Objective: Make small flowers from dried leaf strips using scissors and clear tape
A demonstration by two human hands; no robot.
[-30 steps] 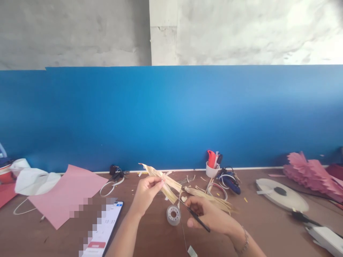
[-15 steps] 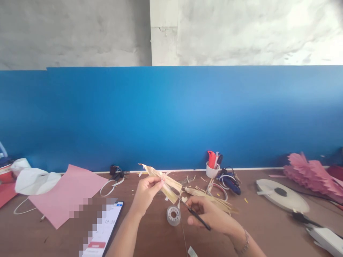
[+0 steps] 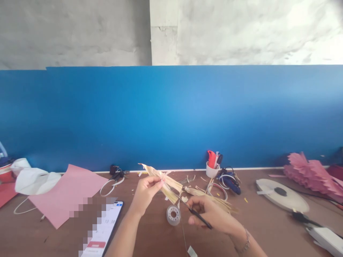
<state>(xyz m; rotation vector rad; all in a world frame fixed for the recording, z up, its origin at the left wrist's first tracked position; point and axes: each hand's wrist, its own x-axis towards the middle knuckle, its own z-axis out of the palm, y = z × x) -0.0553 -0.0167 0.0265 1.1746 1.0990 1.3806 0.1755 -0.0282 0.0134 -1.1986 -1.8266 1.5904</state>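
Observation:
My left hand (image 3: 148, 191) pinches a bundle of pale, dry husk-like strips (image 3: 171, 182) above the middle of the table. The strips spread out on both sides of the fingers. Just right of it, my right hand (image 3: 205, 210) is closed around black scissors (image 3: 197, 216), whose blades point up and left to the lower end of the strips. Whether the blades are parted is too small to tell. A roll of clear tape (image 3: 173, 215) lies on the table below the strips, between my hands.
Pink paper (image 3: 66, 192) and a phone (image 3: 111, 221) lie at left. A white cup (image 3: 212, 170) of pens stands behind my right hand, near cables and more husks (image 3: 211, 198). Farther right are a pale round pad (image 3: 284, 196), pink pleated paper (image 3: 311, 175) and a white adapter (image 3: 324, 241).
My right hand and the scissors have shifted very slightly right and down. My left hand holds the strips in nearly the same place.

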